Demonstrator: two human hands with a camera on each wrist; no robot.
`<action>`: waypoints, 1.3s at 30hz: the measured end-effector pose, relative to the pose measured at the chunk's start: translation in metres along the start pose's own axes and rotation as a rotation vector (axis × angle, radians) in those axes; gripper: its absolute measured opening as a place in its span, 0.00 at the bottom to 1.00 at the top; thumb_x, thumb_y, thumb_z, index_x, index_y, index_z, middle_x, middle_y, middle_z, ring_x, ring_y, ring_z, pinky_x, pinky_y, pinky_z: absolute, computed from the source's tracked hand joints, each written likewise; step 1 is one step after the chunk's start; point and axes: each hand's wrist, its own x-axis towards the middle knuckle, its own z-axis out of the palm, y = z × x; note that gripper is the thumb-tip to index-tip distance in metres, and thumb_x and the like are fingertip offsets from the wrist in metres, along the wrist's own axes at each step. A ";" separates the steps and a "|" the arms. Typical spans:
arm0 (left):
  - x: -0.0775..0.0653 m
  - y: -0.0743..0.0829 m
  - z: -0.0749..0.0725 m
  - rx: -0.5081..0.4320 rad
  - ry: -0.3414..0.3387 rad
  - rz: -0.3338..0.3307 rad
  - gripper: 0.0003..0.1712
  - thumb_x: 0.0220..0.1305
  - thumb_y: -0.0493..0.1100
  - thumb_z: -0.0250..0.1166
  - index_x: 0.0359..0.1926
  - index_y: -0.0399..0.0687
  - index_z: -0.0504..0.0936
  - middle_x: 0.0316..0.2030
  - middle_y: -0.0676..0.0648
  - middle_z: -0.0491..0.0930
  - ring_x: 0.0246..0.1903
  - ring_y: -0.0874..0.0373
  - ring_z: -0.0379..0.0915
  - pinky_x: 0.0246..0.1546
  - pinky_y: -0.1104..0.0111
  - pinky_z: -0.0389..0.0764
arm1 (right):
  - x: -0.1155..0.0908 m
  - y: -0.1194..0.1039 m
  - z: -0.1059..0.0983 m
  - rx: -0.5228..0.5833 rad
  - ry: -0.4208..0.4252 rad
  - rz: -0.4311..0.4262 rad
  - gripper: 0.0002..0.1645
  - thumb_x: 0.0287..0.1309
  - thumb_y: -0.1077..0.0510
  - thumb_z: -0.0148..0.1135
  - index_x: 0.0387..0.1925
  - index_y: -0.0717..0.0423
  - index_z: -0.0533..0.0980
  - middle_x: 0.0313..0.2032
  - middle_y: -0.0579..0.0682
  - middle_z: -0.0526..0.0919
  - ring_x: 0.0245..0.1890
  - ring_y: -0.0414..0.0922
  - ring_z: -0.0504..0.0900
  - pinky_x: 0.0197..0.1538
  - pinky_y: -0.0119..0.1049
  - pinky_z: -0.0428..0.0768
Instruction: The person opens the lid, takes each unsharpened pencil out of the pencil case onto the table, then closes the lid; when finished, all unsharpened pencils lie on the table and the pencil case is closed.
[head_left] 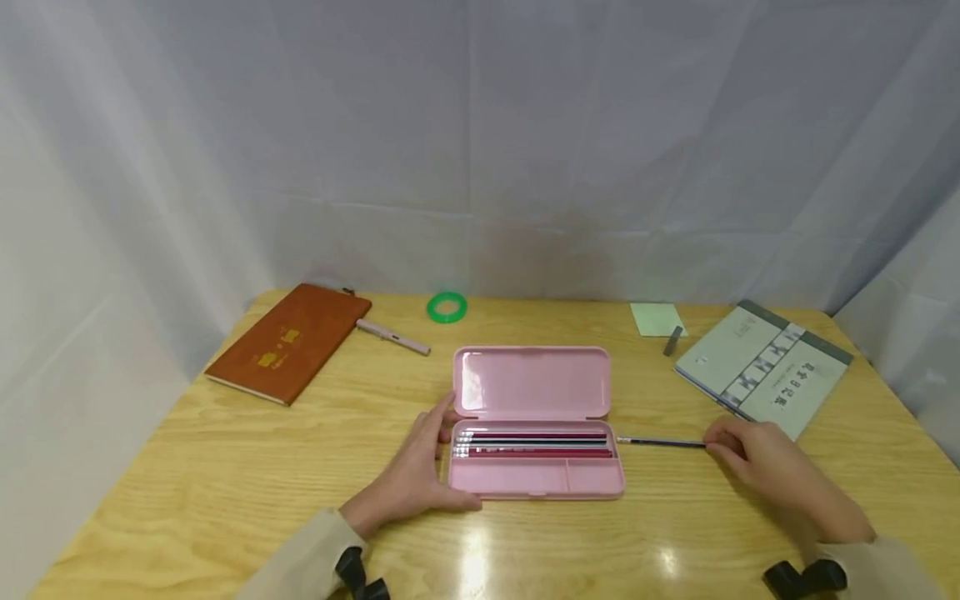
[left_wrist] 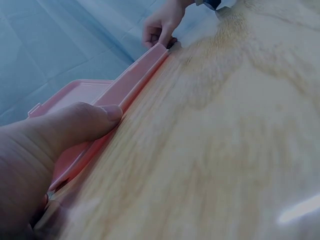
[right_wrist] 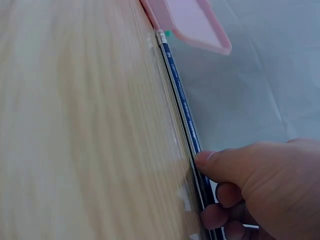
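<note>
A pink pencil case [head_left: 510,478] lies on the table with its lid [head_left: 532,383] raised at the back. Several pencils [head_left: 540,454], red and dark, lie side by side in its long rear compartment. My left hand [head_left: 416,475] grips the case's left end, the thumb [left_wrist: 102,116] along the front edge and the fingers toward the back. To the right of the case, my right hand [head_left: 772,467] pinches a dark blue pencil [right_wrist: 181,100] near its far right end. The pencil's silver-and-white end points at the case's right side, close to the tabletop.
A brown notebook [head_left: 288,346] and a pale pen [head_left: 393,337] lie at the left. Behind the case is a green ring [head_left: 447,307]. A sticky-note pad [head_left: 657,319], a small grey stick [head_left: 672,341] and pale green notebooks [head_left: 765,358] lie at the right. White curtains surround the table.
</note>
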 end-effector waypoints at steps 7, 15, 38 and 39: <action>0.000 -0.001 0.000 0.027 0.011 0.021 0.80 0.23 0.54 0.85 0.76 0.50 0.44 0.57 0.52 0.68 0.47 0.60 0.61 0.47 0.71 0.74 | 0.023 -0.028 0.015 0.085 -0.020 -0.045 0.08 0.56 0.64 0.65 0.39 0.55 0.77 0.19 0.33 0.68 0.19 0.27 0.62 0.23 0.26 0.66; 0.001 -0.003 0.001 0.019 0.013 0.031 0.80 0.23 0.54 0.85 0.76 0.49 0.45 0.56 0.51 0.68 0.47 0.59 0.61 0.47 0.71 0.73 | 0.060 -0.070 0.034 0.127 -0.082 -0.161 0.07 0.58 0.63 0.62 0.37 0.51 0.79 0.18 0.33 0.68 0.19 0.28 0.62 0.23 0.26 0.66; -0.001 -0.002 0.001 0.030 0.018 0.087 0.79 0.25 0.55 0.84 0.76 0.48 0.44 0.56 0.50 0.67 0.47 0.60 0.61 0.49 0.70 0.72 | 0.100 -0.135 0.061 0.032 -0.152 -0.219 0.03 0.55 0.59 0.67 0.28 0.52 0.81 0.21 0.40 0.78 0.20 0.32 0.70 0.27 0.26 0.71; -0.001 -0.002 0.001 0.029 0.018 0.089 0.79 0.25 0.55 0.84 0.76 0.48 0.44 0.56 0.50 0.67 0.47 0.60 0.61 0.49 0.69 0.71 | 0.100 -0.136 0.061 0.042 -0.155 -0.204 0.03 0.55 0.59 0.67 0.28 0.52 0.80 0.20 0.39 0.77 0.20 0.31 0.67 0.26 0.25 0.69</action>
